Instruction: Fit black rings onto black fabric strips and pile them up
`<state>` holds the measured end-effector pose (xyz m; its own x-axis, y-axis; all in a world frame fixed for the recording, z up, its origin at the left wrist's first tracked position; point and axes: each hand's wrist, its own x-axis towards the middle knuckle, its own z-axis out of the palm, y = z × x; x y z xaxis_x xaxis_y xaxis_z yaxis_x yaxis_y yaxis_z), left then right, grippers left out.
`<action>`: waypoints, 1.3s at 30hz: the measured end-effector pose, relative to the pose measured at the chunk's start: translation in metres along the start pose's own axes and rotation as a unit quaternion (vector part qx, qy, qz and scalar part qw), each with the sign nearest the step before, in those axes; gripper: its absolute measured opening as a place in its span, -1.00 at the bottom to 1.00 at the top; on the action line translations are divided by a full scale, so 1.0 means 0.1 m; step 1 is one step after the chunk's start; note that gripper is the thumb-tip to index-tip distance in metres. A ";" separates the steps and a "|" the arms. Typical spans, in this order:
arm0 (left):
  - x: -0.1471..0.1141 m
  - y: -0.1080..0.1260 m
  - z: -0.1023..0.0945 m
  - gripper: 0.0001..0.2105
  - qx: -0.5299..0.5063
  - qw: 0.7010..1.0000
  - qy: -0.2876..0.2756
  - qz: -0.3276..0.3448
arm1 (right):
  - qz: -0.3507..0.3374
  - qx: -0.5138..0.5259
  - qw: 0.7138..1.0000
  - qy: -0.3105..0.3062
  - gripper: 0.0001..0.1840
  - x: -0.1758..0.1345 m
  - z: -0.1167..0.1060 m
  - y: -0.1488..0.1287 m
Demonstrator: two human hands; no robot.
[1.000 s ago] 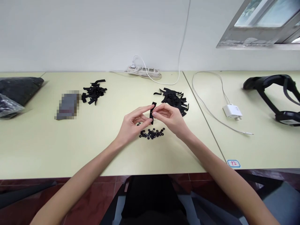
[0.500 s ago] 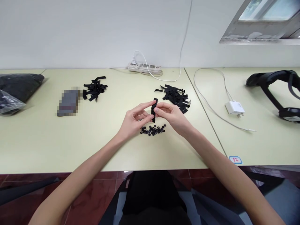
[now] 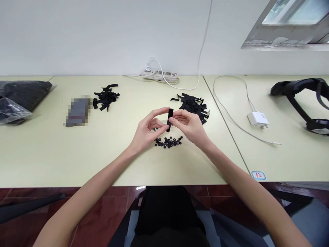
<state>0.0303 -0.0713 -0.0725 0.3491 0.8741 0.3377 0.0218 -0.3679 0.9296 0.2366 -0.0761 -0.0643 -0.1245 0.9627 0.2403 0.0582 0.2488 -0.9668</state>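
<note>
Between my two hands stands a short black fabric strip [image 3: 170,118], held upright above the table. My left hand [image 3: 149,129] grips its upper end with the index finger and its lower end with the thumb. From the other side, my right hand [image 3: 189,125] pinches the strip near its middle; those fingers are partly hidden behind the thumb. Just below lies a scatter of small round black snap buttons [image 3: 168,142], some partly covered by my left hand. Behind my right hand is a pile of black strips [image 3: 192,104].
A smaller pile of black strips [image 3: 106,97] lies left of centre, beside a blurred grey object [image 3: 77,111]. A dark plastic bag [image 3: 25,96] rests far left. At the wall is a power strip [image 3: 160,74]; to the right are a white charger [image 3: 258,118] and a black headset [image 3: 295,99].
The strip now looks straighter and flatter between my fingers. Both hands stay in nearly the same place, and the view has shifted slightly.
</note>
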 end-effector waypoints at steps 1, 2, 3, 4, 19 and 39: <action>0.00 0.00 0.00 -0.48 0.000 1.000 0.001 0.003 | -0.006 -0.005 1.000 0.003 -0.74 -0.01 0.00 0.00; 0.00 0.01 -0.01 -0.46 0.000 1.000 -0.001 0.003 | -0.012 -0.011 1.000 0.006 -0.75 -0.01 0.00 0.00; 0.01 0.01 -0.01 -0.45 -0.002 1.000 -0.003 0.001 | -0.019 -0.018 1.000 0.009 -0.76 -0.01 0.00 0.00; 0.02 0.02 -0.02 -0.45 -0.002 1.000 -0.003 -0.003 | -0.026 -0.025 0.999 0.012 -0.76 -0.01 0.00 0.01; 0.43 0.02 -0.11 -0.64 0.061 0.995 -0.066 -0.046 | -0.087 -0.164 0.981 0.063 -0.82 0.00 -0.09 -0.01; 0.33 -0.04 -0.24 -0.75 0.046 0.998 0.004 -0.035 | 0.037 -0.292 0.916 -0.271 -0.93 0.02 -0.42 -0.02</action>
<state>0.0192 -0.0329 -0.0614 0.3366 0.9010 0.2736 0.1327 -0.3331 0.9335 0.2781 -0.0705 -0.0585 -0.5635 0.8243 -0.0548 0.5867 0.3527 -0.7290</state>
